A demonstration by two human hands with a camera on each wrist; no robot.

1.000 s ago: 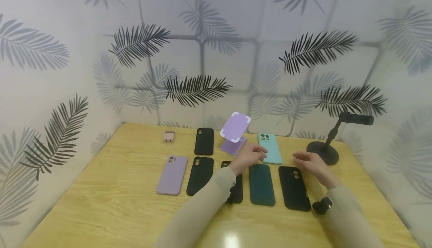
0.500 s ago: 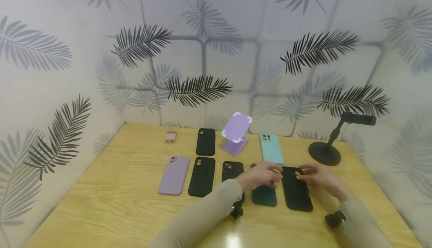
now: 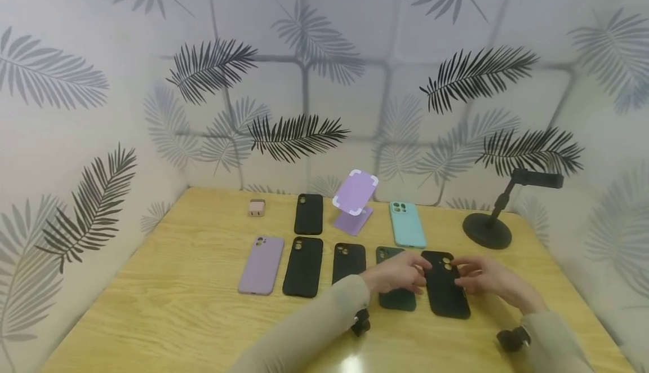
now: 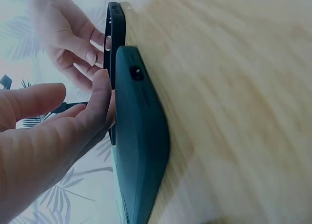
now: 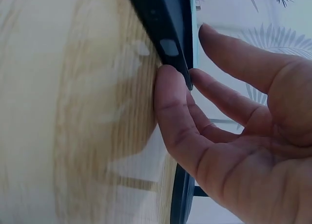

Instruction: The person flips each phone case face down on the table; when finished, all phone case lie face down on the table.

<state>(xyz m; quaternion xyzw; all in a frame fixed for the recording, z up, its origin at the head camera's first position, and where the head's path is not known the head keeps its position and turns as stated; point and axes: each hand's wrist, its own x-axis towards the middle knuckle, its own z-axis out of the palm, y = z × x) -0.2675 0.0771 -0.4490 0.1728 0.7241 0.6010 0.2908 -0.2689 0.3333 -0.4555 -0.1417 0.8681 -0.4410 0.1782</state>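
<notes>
Black phone case (image 3: 445, 284) lies flat in the front row toward the table's right edge, camera cut-out at its far end, just beside a dark green phone case (image 3: 396, 288) on its left. Both hands work its far end: the left hand (image 3: 398, 272) reaches across the green case, fingers (image 4: 97, 95) lightly curled with tips at the black case's left rim; the right hand (image 3: 481, 275) meets it from the other side, thumb tip (image 5: 168, 95) pressed to the side edge near a button cut-out (image 5: 169, 47), the other fingers loosely spread behind. Whether either hand has a full pinch or only a touch cannot be told. Judgement: to lift it cleanly, fingertips should get under the thin rim from both sides at once and raise the far end first, since a one-sided pull would likely slide it into the green neighbour. Material reads as matte, soft silicone or rubbery plastic; rounded corners, shallow raised lip; probably flexes and grips the wood slightly. Table (image 3: 167, 311) is pale wood-grain laminate, a glossy glare spot near its front edge. Also in the front row: lilac phone case (image 3: 261, 264) and two further black cases (image 3: 303, 266) (image 3: 348, 261). Along the back edge: small pink charger block (image 3: 256, 207), another black case (image 3: 309, 213), lilac tilted phone stand (image 3: 354, 199), mint phone case (image 3: 406, 223); black round-based holder (image 3: 488, 230) near the back right corner.
</notes>
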